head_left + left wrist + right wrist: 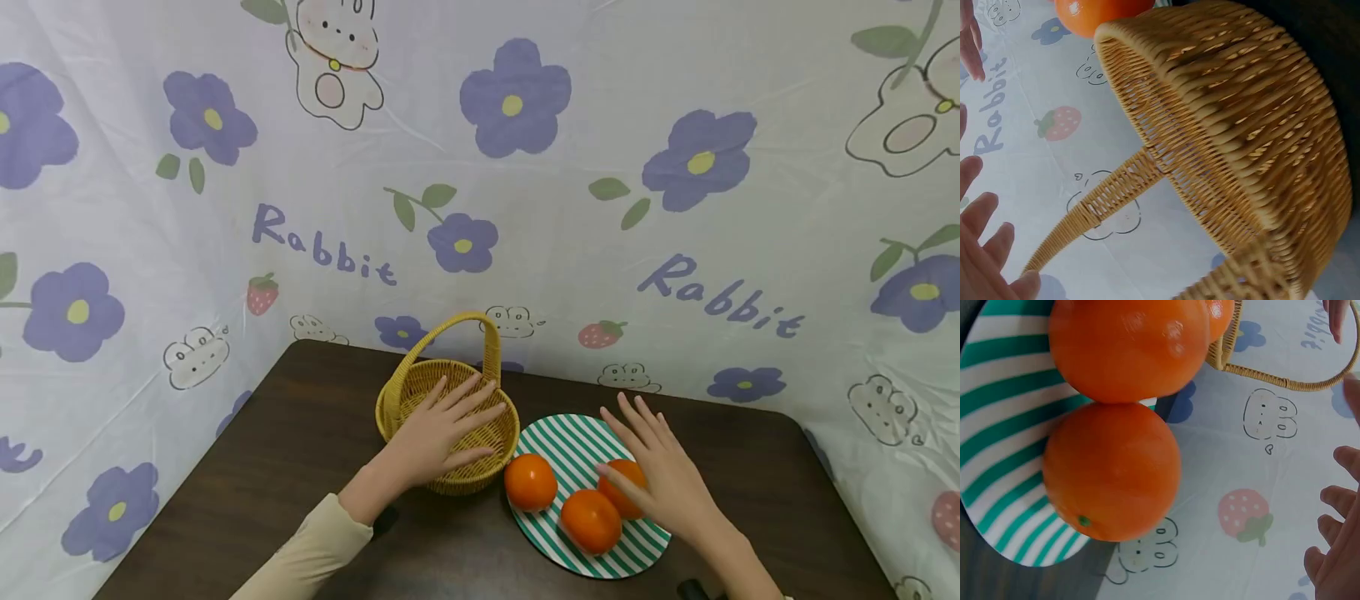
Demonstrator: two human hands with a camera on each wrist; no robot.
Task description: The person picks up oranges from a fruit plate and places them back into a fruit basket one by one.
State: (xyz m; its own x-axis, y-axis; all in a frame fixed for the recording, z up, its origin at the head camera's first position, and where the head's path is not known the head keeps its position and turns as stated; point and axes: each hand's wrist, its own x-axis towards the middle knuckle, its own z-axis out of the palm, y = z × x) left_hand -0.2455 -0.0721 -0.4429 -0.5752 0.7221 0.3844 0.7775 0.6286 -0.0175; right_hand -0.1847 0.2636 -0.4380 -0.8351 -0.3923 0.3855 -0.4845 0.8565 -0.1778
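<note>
A yellow wicker basket [510,429] with a tall arched handle stands on the table, and its woven side fills much of the left wrist view. My left hand [442,429] is spread over the basket with straight fingers and holds nothing. Three oranges lie on a green-and-white striped plate: a left orange [531,482], a front orange [591,522] and a right orange [621,482]. My right hand [667,475] hovers over the plate's right side, fingers extended, partly covering the right orange. Whether it touches that orange cannot be told from the head view; the right wrist view shows the fingers apart from the oranges.
The striped plate [555,433] sits close beside the basket on the dark brown table [300,450]. A white cloth [570,225] printed with flowers and rabbits hangs behind the table and at its sides. A small black object [692,590] shows at the right forearm.
</note>
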